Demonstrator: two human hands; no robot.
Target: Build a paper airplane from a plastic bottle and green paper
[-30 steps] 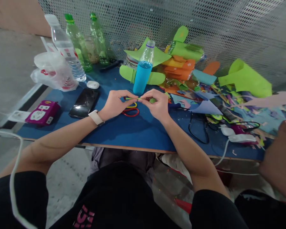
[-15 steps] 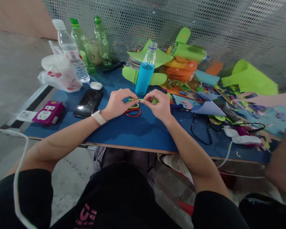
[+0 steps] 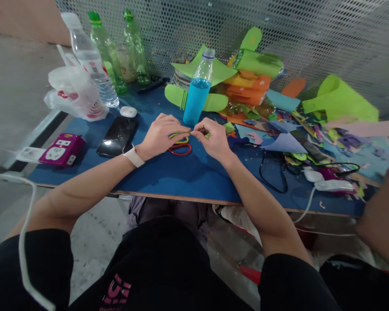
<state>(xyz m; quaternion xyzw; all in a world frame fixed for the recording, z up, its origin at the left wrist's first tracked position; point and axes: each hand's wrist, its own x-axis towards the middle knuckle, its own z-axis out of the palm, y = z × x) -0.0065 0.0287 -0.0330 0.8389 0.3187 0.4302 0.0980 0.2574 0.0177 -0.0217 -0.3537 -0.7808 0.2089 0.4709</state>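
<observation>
My left hand (image 3: 162, 134) and my right hand (image 3: 213, 137) meet fingertip to fingertip over the blue table (image 3: 168, 177). Both pinch at a thin green strip, now almost wholly hidden by the fingers. Beneath my left fingers lie a red loop (image 3: 181, 149) and a yellow loop (image 3: 180, 139), which look like scissor handles; the rest is covered. Just behind the hands stands an upright clear bottle of blue liquid (image 3: 196, 101), with green paper wings (image 3: 175, 97) at its sides.
A black phone (image 3: 117, 136), a white earbud case (image 3: 128, 112) and a purple box (image 3: 62, 149) lie to the left. Behind them stand a water bottle (image 3: 92, 65) and green bottles (image 3: 136, 52). Paper scraps (image 3: 285, 142) and a black cable (image 3: 272, 185) spread rightward. Another person's arm (image 3: 381, 224) is at far right.
The green strip that showed between my fingertips is now mostly hidden. My left fingers have flattened over it, and both fingertips have drawn closer. The view has shifted slightly.
</observation>
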